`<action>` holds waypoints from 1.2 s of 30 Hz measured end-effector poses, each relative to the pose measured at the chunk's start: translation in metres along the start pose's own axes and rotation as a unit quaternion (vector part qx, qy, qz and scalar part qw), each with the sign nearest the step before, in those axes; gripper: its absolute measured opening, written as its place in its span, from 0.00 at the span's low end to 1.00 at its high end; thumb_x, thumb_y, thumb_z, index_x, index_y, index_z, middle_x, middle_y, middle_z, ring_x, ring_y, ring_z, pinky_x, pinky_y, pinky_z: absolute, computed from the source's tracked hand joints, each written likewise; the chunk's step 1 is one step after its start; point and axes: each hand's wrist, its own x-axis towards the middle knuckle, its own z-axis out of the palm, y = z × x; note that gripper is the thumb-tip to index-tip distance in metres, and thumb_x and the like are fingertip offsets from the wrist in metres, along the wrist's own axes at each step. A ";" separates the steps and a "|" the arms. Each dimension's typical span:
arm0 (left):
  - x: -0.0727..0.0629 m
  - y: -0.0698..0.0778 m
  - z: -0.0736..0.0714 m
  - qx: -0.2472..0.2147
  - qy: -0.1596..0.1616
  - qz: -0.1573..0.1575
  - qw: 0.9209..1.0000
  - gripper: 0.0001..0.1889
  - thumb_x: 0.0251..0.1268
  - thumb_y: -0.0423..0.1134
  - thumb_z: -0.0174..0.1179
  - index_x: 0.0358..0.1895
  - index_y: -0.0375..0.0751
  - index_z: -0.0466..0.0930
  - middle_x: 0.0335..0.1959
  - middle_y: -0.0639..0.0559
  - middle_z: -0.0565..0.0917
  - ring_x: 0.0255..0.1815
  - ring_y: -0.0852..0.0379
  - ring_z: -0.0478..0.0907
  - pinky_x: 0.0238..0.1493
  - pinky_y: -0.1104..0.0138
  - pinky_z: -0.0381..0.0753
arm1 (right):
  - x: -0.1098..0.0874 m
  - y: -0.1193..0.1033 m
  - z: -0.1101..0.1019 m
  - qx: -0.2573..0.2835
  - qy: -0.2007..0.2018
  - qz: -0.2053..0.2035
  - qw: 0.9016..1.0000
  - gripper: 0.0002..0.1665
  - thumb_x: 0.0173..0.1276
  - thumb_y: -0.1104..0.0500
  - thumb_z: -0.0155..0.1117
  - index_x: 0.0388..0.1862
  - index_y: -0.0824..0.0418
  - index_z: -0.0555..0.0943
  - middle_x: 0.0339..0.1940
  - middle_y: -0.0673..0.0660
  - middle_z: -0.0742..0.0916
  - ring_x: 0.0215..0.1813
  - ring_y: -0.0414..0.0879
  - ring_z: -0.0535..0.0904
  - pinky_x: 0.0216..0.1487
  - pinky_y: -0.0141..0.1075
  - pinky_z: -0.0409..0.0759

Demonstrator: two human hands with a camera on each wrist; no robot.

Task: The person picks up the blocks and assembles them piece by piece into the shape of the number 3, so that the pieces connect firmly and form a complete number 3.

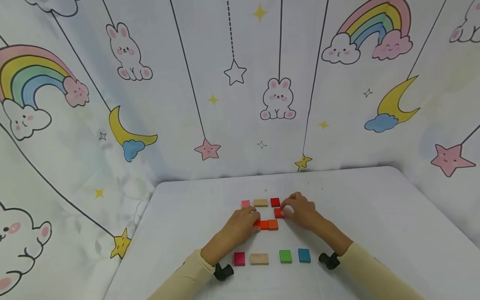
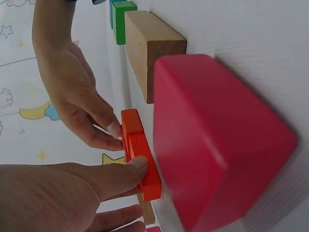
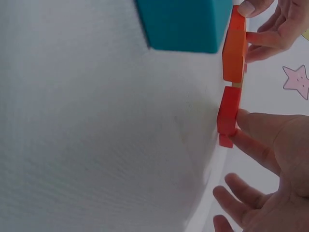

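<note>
My left hand [image 1: 243, 225] pinches a red-orange rectangular block [image 1: 262, 225] at its left end, the thumb [image 2: 137, 163] lying on its near side. An orange block [image 1: 273, 225] touches that block's right end. Just behind them, my right hand [image 1: 301, 210] has thumb and forefinger on a red block [image 1: 278, 213], also seen at the fingertips in the right wrist view. Its other fingers [image 3: 241, 193] are spread away from the block. Another red block [image 1: 275, 202], a tan block [image 1: 260, 203] and a pink block [image 1: 245, 203] form a row farther back.
Nearer the front edge of the white table [image 1: 180, 216] lie a crimson block [image 1: 239, 258], a wooden block [image 1: 259, 259], a green block [image 1: 285, 256] and a blue block [image 1: 304, 255]. A patterned cloth backdrop [image 1: 180, 100] stands behind the table.
</note>
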 end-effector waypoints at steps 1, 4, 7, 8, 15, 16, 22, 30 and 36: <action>0.000 0.000 0.000 0.000 0.000 0.000 1.000 0.15 0.68 0.46 0.73 0.52 0.47 0.87 0.63 0.46 0.84 0.67 0.50 0.79 0.68 0.53 0.81 | 0.000 0.000 0.001 0.000 0.003 -0.003 1.000 0.12 0.69 0.57 0.76 0.50 0.53 0.88 0.59 0.66 0.81 0.63 0.61 0.77 0.58 0.66 0.77; 0.000 0.001 -0.001 -0.003 -0.002 -0.002 1.000 0.15 0.67 0.46 0.74 0.53 0.47 0.87 0.63 0.46 0.84 0.66 0.50 0.79 0.68 0.53 0.81 | -0.001 -0.001 0.003 0.005 0.007 -0.006 1.000 0.11 0.69 0.57 0.76 0.49 0.53 0.88 0.59 0.65 0.81 0.62 0.60 0.77 0.58 0.66 0.76; 0.000 0.001 -0.001 -0.005 -0.008 -0.005 1.000 0.15 0.68 0.46 0.73 0.53 0.47 0.87 0.63 0.46 0.84 0.66 0.50 0.79 0.68 0.53 0.80 | -0.003 -0.002 0.005 0.008 0.008 -0.008 1.000 0.10 0.69 0.57 0.76 0.48 0.52 0.88 0.58 0.64 0.81 0.60 0.59 0.77 0.58 0.66 0.76; 0.000 0.001 -0.001 -0.006 -0.009 -0.006 1.000 0.15 0.68 0.47 0.73 0.53 0.48 0.87 0.64 0.47 0.84 0.66 0.50 0.79 0.68 0.53 0.80 | -0.003 -0.002 0.006 0.008 0.008 -0.009 1.000 0.10 0.69 0.57 0.76 0.48 0.52 0.88 0.58 0.64 0.81 0.60 0.59 0.77 0.58 0.65 0.76; 0.000 0.002 -0.002 -0.003 -0.010 -0.008 1.000 0.15 0.68 0.47 0.73 0.54 0.47 0.87 0.63 0.47 0.84 0.65 0.50 0.80 0.68 0.54 0.81 | -0.004 -0.004 0.006 0.007 0.011 -0.014 1.000 0.10 0.69 0.57 0.76 0.48 0.52 0.89 0.58 0.64 0.81 0.60 0.58 0.78 0.58 0.64 0.77; 0.000 0.002 -0.002 -0.004 -0.011 -0.009 1.000 0.15 0.68 0.47 0.73 0.54 0.47 0.87 0.63 0.47 0.84 0.65 0.50 0.79 0.68 0.54 0.80 | -0.005 -0.005 0.006 0.006 0.010 -0.015 1.000 0.10 0.69 0.58 0.76 0.48 0.52 0.89 0.58 0.64 0.81 0.60 0.58 0.78 0.58 0.64 0.77; 0.000 0.002 -0.002 -0.004 -0.011 -0.012 1.000 0.15 0.67 0.47 0.74 0.53 0.47 0.87 0.62 0.47 0.84 0.65 0.51 0.79 0.68 0.55 0.80 | -0.006 -0.007 0.004 -0.001 0.004 -0.023 1.000 0.11 0.68 0.58 0.77 0.48 0.52 0.89 0.59 0.65 0.82 0.61 0.59 0.78 0.58 0.65 0.78; -0.001 0.003 -0.003 -0.004 -0.008 -0.010 1.000 0.15 0.67 0.46 0.74 0.53 0.47 0.87 0.62 0.47 0.84 0.65 0.50 0.79 0.68 0.55 0.81 | -0.006 -0.007 0.005 -0.006 0.003 -0.030 1.000 0.11 0.67 0.58 0.77 0.49 0.52 0.89 0.59 0.65 0.82 0.62 0.59 0.78 0.58 0.66 0.79; -0.001 0.003 -0.003 -0.010 -0.011 -0.013 1.000 0.15 0.67 0.46 0.74 0.53 0.47 0.87 0.62 0.47 0.84 0.65 0.51 0.79 0.68 0.55 0.81 | -0.006 -0.007 0.004 -0.002 0.000 -0.026 1.000 0.12 0.68 0.57 0.77 0.49 0.53 0.89 0.59 0.64 0.82 0.62 0.58 0.78 0.57 0.64 0.78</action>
